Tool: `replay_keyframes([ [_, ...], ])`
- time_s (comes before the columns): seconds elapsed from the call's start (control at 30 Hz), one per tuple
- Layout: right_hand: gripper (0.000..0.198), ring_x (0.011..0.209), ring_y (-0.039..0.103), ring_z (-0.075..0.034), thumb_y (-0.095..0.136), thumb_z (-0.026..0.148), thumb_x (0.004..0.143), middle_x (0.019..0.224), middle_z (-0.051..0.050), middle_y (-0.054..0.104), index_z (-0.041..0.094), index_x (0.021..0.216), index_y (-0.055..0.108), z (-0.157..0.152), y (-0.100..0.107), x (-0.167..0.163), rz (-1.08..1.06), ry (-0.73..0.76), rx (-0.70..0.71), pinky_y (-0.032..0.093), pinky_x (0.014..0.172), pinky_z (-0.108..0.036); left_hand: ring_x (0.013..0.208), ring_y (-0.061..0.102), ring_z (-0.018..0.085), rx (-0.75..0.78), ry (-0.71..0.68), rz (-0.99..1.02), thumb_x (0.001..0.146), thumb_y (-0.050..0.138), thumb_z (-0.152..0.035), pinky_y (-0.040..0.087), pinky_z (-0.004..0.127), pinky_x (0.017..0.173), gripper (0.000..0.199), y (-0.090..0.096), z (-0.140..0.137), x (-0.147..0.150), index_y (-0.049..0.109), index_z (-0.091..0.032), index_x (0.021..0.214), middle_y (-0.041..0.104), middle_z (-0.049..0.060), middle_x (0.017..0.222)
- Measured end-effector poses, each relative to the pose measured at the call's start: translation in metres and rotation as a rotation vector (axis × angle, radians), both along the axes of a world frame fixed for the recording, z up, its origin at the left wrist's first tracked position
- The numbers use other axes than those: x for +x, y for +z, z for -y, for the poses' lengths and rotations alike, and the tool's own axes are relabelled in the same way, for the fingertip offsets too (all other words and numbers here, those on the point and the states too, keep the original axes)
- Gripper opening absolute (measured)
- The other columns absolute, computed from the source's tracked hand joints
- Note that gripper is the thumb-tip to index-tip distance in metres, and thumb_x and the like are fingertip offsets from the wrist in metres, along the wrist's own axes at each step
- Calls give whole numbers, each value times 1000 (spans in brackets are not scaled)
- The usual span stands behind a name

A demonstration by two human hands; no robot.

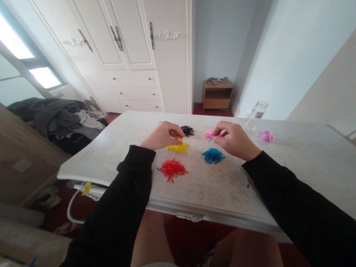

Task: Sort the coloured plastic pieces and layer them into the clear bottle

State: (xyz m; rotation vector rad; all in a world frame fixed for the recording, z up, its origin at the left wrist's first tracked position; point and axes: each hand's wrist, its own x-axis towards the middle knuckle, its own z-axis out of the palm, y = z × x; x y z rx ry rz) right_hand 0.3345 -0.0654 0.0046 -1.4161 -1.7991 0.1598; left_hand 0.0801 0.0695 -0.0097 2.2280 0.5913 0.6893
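My left hand (pixel 167 134) is over a pile of thin yellow strips (pixel 177 148), its fingers pinched on what looks like one of them. Thumb and fingertips of my right hand (pixel 230 137) are closed beside a small pink pile (pixel 209 134), which the hand partly covers. A short blue strip shows at those fingertips. Nearer to me lies a heap of blue strips (pixel 213 155). To its left is a red heap (pixel 171 169), and a black heap (pixel 187 130) sits just beyond my left fingertips.
The heaps lie on a white table (pixel 205 187). Right of my right hand are a clear glass bottle or vase (pixel 258 109) and a pink-purple round object (pixel 267 136). Behind stand a white wardrobe (pixel 171 63) and a small wooden cabinet (pixel 217 95). Dark clothes (pixel 59 117) are heaped at left.
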Motion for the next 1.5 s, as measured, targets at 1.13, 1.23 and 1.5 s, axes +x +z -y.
replay_keyframes([
  [1.13, 8, 74, 63, -18, 63, 12, 72, 78, -4, 72, 18, 68, 65, 0, 0, 7, 135, 47, -154, 48, 72, -30, 68, 72, 17, 91, 82, 15, 77, 73, -23, 56, 26, 68, 13, -5, 2, 8, 80, -13, 81, 79, 8, 75],
  [1.23, 8, 76, 65, -18, 64, 12, 72, 79, -4, 72, 18, 68, 66, 0, 1, 10, 177, 75, -195, 49, 74, -30, 68, 72, 16, 113, 83, 12, 76, 71, -19, 55, 26, 68, 11, -5, 3, 8, 80, -13, 81, 78, 7, 73],
  [1.5, 7, 81, 66, -22, 65, 19, 78, 84, -7, 74, 18, 72, 68, 0, 1, 14, 334, 41, -234, 46, 75, -32, 74, 71, 16, 236, 67, -19, 74, 67, -12, 55, 27, 73, 18, -4, 2, 7, 81, -15, 85, 79, 5, 79],
])
